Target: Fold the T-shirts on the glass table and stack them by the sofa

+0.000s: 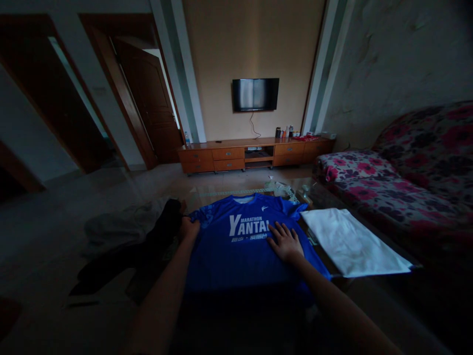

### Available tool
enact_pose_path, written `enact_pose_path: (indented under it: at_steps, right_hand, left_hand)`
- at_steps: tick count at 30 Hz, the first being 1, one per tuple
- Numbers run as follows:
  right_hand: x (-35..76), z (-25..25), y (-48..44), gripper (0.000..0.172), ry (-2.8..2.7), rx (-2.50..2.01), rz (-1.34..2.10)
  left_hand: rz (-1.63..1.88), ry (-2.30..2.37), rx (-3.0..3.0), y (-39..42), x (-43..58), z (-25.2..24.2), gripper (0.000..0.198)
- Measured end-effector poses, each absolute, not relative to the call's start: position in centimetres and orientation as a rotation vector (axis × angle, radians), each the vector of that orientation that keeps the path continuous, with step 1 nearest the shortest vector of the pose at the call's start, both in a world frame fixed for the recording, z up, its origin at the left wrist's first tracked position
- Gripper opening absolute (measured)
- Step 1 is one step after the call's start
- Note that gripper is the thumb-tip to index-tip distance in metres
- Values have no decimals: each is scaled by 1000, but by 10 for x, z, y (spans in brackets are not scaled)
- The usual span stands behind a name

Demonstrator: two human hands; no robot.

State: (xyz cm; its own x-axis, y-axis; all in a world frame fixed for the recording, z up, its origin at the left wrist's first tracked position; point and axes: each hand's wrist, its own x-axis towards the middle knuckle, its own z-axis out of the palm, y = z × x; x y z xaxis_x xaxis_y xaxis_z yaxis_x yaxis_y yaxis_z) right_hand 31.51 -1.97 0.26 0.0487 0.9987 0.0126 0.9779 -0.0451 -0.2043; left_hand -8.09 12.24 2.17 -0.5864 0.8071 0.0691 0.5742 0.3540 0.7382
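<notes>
Centrally, one blue T-shirt (pixel 240 259): middle of the frame, front upward, neck toward the far side, white MARATHON YANTAI lettering; spread on a low table (pixel 218 193), which seems to serve as its flat bed.

Right hand (pixel 287 243): just right of centre, palm down over the print, fingers extended and slightly parted, gripping nothing; so placed, I judge, to keep the cloth level.

Left hand (pixel 189 230): left of centre, fingers curled at the shirt's edge near the sleeve; from where I stand, I cannot tell whether they pinch fabric.

White cloth (pixel 354 242): right of centre, laid out flat just beside the shirt, leaving the lettering uncovered.

Black garment (pixel 162 231) and grey garment (pixel 118 228): left of the frame, loosely heaped, off the shirt's front.

Floral sofa (pixel 360 165): right edge.

Television (pixel 255 94): upper centre, wall-hung, above a wooden cabinet (pixel 197 162).
</notes>
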Motion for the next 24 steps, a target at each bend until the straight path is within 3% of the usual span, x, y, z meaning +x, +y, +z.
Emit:
enact_pose_path:
  at_steps: [6, 13, 18, 21, 24]
  right_hand:
    - [315, 3, -20, 65, -2063, -2161, 196]
    - [315, 1, -19, 65, -2049, -2158, 181]
    - [316, -2, -18, 65, -2049, -2159, 182]
    - [316, -2, -17, 65, -2050, -2164, 180]
    - [315, -1, -17, 65, -2050, -2161, 191]
  left_hand:
    - [1283, 2106, 1235, 120, -88, 33, 53]
    - [1259, 1870, 1681, 106, -86, 49, 44]
    - [709, 1369, 2636, 78, -47, 61, 54]
    - [181, 1239, 2590, 64, -27, 61, 59]
    - [68, 1164, 2456, 57, -21, 56, 78]
